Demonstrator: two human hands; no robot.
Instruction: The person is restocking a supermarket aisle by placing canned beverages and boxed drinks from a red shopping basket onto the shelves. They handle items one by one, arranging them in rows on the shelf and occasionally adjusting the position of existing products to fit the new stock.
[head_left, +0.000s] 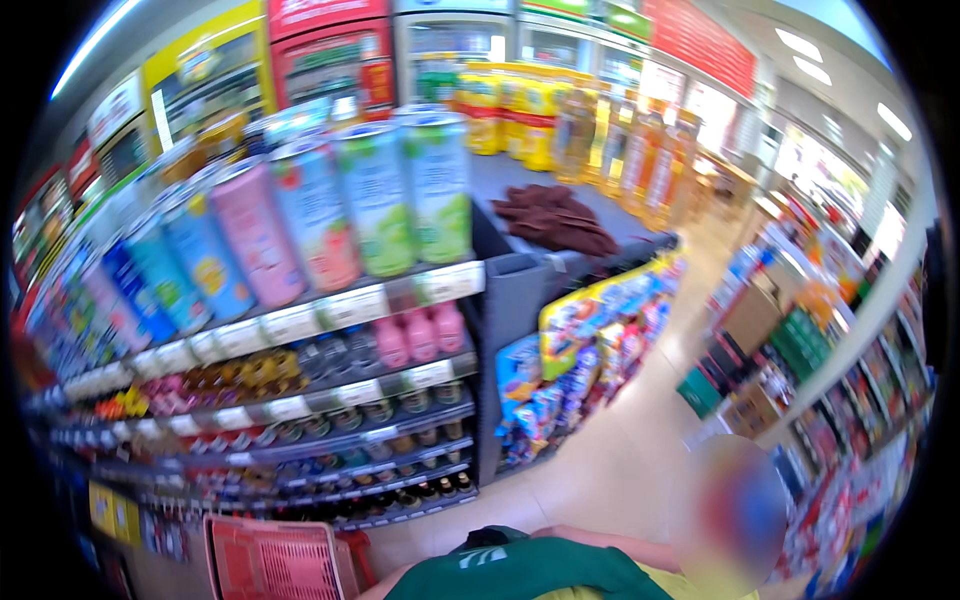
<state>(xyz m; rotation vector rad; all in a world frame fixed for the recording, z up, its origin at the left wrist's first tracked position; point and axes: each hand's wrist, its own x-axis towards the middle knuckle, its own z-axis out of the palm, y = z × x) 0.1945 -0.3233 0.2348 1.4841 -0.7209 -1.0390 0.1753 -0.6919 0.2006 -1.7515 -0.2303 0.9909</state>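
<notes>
Neither of my hands can be made out. At the bottom edge shows a green vest (517, 571) with a white mark and yellow cloth under it. A bare forearm (615, 546) lies along its upper edge, running to a blurred-out patch at the right; no hand shows at either end. A dark item (487, 537) sits at the vest's edge. Left of the vest is a red plastic basket (274, 559). Before me stands a dark shelf unit topped with tall printed cans (375, 199), above pink bottles (420, 334) and smaller bottles.
Brown cloth (553, 217) lies crumpled on the counter, near bottled oil (660, 165) and yellow packs (517, 112). Bagged snacks (577, 382) hang on the unit's end. A tiled aisle (622, 450) separates it from boxes (754, 307) and racks at right. Drink coolers (330, 67) line the back.
</notes>
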